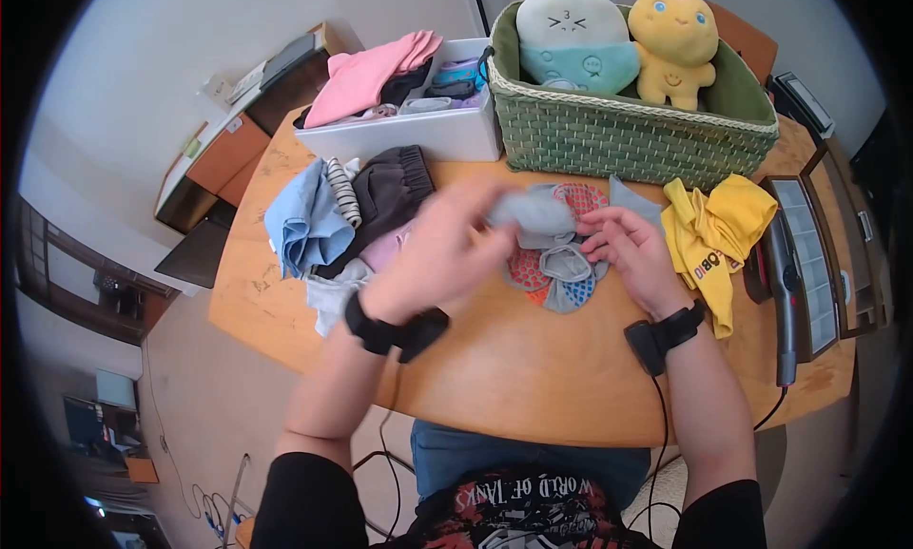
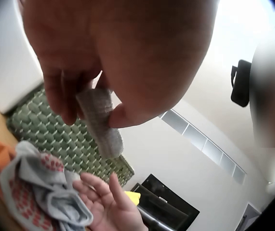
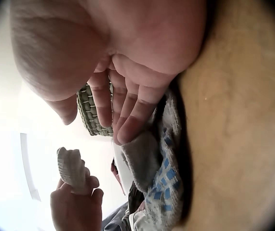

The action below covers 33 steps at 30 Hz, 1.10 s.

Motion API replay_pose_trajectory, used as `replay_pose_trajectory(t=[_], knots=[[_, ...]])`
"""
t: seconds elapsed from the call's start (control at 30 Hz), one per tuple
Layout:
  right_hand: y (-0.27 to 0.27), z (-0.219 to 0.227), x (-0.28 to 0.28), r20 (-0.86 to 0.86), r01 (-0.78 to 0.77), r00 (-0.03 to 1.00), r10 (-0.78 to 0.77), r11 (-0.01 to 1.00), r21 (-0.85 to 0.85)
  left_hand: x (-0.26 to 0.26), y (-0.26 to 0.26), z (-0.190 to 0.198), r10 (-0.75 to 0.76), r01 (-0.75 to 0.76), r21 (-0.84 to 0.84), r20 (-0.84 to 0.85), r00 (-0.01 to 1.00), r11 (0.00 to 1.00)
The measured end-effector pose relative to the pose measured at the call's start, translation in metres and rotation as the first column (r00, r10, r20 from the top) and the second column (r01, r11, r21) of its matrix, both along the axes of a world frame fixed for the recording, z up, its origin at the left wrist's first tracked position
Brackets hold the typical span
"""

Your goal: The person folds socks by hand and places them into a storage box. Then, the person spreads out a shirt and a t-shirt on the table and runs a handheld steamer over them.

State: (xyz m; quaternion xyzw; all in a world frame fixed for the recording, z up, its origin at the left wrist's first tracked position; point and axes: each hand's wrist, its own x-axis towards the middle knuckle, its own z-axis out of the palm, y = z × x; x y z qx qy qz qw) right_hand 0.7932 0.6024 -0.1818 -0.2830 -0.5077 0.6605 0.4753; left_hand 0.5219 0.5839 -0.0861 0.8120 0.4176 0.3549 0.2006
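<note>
My left hand (image 1: 442, 250) is raised over the table, blurred in the head view, and pinches a folded grey sock (image 1: 537, 214) between thumb and fingers. The left wrist view has that ribbed sock (image 2: 101, 125) hanging from the fingertips. Below it lies a loose pile of grey socks with red and blue grip dots (image 1: 575, 292), one cuff standing open on top. At the pile's right side is my right hand (image 1: 628, 250), palm turned inward and fingers loosely extended. In the right wrist view its fingertips (image 3: 127, 137) are right at the edge of a grey sock (image 3: 142, 161).
Behind the pile stand a white box (image 1: 428, 142) of folded clothes and a green woven basket (image 1: 628, 135) with two plush toys. Clothes (image 1: 309, 221) are heaped on the left. To the right are a yellow garment (image 1: 713, 235), a corded styling tool (image 1: 786, 311) and a compartment case (image 1: 813, 264).
</note>
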Motion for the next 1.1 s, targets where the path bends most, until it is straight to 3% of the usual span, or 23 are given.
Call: replay_pose_trajectory(t=[0.03, 0.07, 0.1, 0.17, 0.2, 0.23, 0.27, 0.33, 0.4, 0.43, 0.47, 0.5, 0.63, 0.73, 0.77, 0.9, 1.0, 1.07, 1.1], knots=[[0.000, 0.000, 0.000, 0.025, 0.028, 0.999, -0.027, 0.999, -0.039, -0.012, 0.008, 0.015, 0.070, -0.069, -0.035, 0.021, 0.997, 0.997], [0.000, -0.001, 0.000, 0.011, 0.028, 1.000, -0.028, 0.999, -0.041, -0.023, 0.017, 0.033, 0.187, -0.178, -0.213, 0.023, 0.982, 0.961], [0.001, -0.002, 0.001, 0.049, 0.010, 0.999, -0.009, 1.000, -0.029, -0.032, 0.032, 0.047, 0.217, -0.218, -0.042, -0.035, 0.976, 0.975], [0.001, -0.002, 0.001, 0.082, -0.012, 0.997, 0.013, 1.000, -0.015, -0.070, 0.087, 0.055, 0.194, -0.192, 0.035, -0.082, 0.977, 0.981], [0.001, -0.002, 0.001, 0.087, -0.011, 0.996, 0.011, 1.000, -0.002, -0.091, 0.119, 0.053, 0.180, -0.178, 0.042, -0.055, 0.982, 0.983], [0.001, -0.001, 0.001, 0.093, -0.008, 0.996, 0.007, 1.000, 0.011, -0.094, 0.130, 0.064, 0.263, -0.264, -0.010, -0.068, 0.962, 0.964], [0.001, 0.000, 0.001, 0.089, -0.005, 0.996, 0.004, 1.000, 0.015, -0.098, 0.142, 0.073, 0.293, -0.296, -0.173, -0.042, 0.955, 0.939], [0.000, 0.001, 0.002, 0.101, -0.013, 0.995, 0.013, 1.000, -0.008, -0.125, 0.192, 0.055, 0.261, -0.251, -0.161, 0.045, 0.964, 0.954], [0.000, 0.000, 0.002, 0.093, -0.010, 0.996, 0.011, 1.000, -0.012, -0.122, 0.204, 0.050, 0.249, -0.244, -0.175, 0.009, 0.968, 0.954], [0.000, 0.000, 0.002, 0.084, -0.016, 0.996, 0.017, 1.000, -0.014, -0.123, 0.213, 0.043, 0.257, -0.267, -0.033, -0.177, 0.950, 0.963], [0.000, 0.001, 0.002, 0.086, -0.017, 0.996, 0.018, 1.000, -0.015, -0.118, 0.212, 0.044, 0.283, -0.260, 0.111, -0.355, 0.891, 0.959], [-0.001, 0.003, 0.001, 0.088, -0.021, 0.996, 0.023, 1.000, -0.021, -0.115, 0.208, 0.048, 0.280, -0.343, -0.056, -0.461, 0.842, 0.938], [0.001, -0.001, 0.001, 0.088, -0.038, 0.995, 0.040, 0.999, -0.020, -0.110, 0.223, 0.054, 0.143, -0.253, -0.082, -0.639, 0.756, 0.964], [0.000, 0.001, 0.002, 0.100, -0.040, 0.994, 0.043, 0.999, -0.026, -0.104, 0.227, 0.066, 0.174, -0.092, 0.148, -0.867, 0.467, 0.985], [0.000, 0.001, 0.001, 0.100, -0.041, 0.994, 0.044, 0.999, -0.028, -0.096, 0.221, 0.071, 0.152, -0.187, 0.071, -0.874, 0.462, 0.980], [0.001, -0.001, 0.001, 0.093, -0.047, 0.994, 0.048, 0.999, -0.018, -0.090, 0.226, 0.066, 0.117, -0.131, 0.059, -0.863, 0.492, 0.990], [0.001, 0.000, 0.001, 0.096, -0.052, 0.994, 0.054, 0.998, -0.017, -0.080, 0.222, 0.063, 0.152, -0.175, 0.082, -0.887, 0.435, 0.981], [0.001, 0.000, 0.001, 0.095, -0.057, 0.994, 0.058, 0.998, -0.014, -0.057, 0.213, 0.071, 0.172, -0.070, 0.159, -0.953, 0.249, 0.985], [0.001, 0.000, 0.001, 0.105, -0.056, 0.993, 0.057, 0.998, -0.016, -0.054, 0.213, 0.066, 0.174, -0.073, 0.160, -0.953, 0.250, 0.984]])
